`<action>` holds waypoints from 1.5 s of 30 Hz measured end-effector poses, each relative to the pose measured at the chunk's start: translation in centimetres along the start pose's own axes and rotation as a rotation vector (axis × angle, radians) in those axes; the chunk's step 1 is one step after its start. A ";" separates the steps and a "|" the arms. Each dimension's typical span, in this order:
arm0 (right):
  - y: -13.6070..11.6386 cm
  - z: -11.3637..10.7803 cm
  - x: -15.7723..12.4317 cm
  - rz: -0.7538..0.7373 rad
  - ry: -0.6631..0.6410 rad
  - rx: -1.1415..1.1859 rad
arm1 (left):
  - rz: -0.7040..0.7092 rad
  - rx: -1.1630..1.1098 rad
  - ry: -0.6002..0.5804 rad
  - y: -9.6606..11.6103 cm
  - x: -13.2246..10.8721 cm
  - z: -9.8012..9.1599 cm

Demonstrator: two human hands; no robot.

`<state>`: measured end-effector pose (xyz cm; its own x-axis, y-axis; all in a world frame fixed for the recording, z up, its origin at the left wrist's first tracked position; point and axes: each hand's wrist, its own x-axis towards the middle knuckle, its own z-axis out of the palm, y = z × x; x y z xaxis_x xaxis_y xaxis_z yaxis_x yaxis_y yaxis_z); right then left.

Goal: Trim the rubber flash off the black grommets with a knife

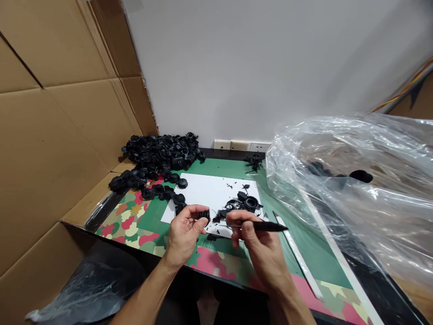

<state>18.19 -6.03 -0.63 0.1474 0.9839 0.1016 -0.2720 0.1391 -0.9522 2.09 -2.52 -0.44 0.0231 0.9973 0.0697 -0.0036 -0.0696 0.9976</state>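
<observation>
Plastic at my knees: from my seat at the feed, the nearest thing is a crumpled clear plastic sheet (91,280), low on the left below the table edge.
Left hand (184,232): thumb and fingertips are pinched on a small black ribbed part (204,215), held just above the near edge of the white sheet.
Right hand (257,246): fingers are closed round a thin black tool (267,226), which lies across them with its long end pointing right. The end near the part is blurred, so I cannot tell whether it touches.
Where the part is: between the two hands, in the left one's pinch, off the table.
Patterned cloth (128,221): a leaf print in red, green and cream that covers the near side of the table.
White strip (297,257): long and flat, lying just right of my right hand.
Green mat (216,167): it lies on the cloth and carries the white sheet (206,192).
Scraps (245,203): black trimmings and a round black ring sit on the sheet, just beyond my right hand.
Pile (158,155): many more black ribbed pieces, heaped at the far left of the table – some spill onto the cloth.
Clear bag (355,180): large and puffed up on the right, with a few dark pieces inside.
Cardboard (50,135): tall panels along the left.
Sockets (240,146): a row at the foot of the pale wall – the farthest thing I see.
</observation>
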 end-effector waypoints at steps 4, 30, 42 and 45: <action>-0.9 -1.4 -0.1 -0.202 0.007 -0.137 | -0.006 0.038 -0.035 -0.1 -0.1 0.0; 0.4 -0.8 -0.1 -0.194 -0.055 -0.136 | 0.048 0.167 -0.144 0.1 -0.9 0.1; -1.2 -1.2 0.8 -0.319 -0.142 -0.340 | 0.084 0.267 -0.159 0.3 -1.0 0.0; -1.8 -1.2 1.0 -0.349 -0.157 -0.371 | 0.101 0.281 -0.149 0.6 -1.0 0.1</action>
<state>19.99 -5.41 0.87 0.0172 0.8953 0.4452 0.1265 0.4397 -0.8892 2.20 -3.58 0.07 0.1822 0.9722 0.1469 0.2623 -0.1921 0.9457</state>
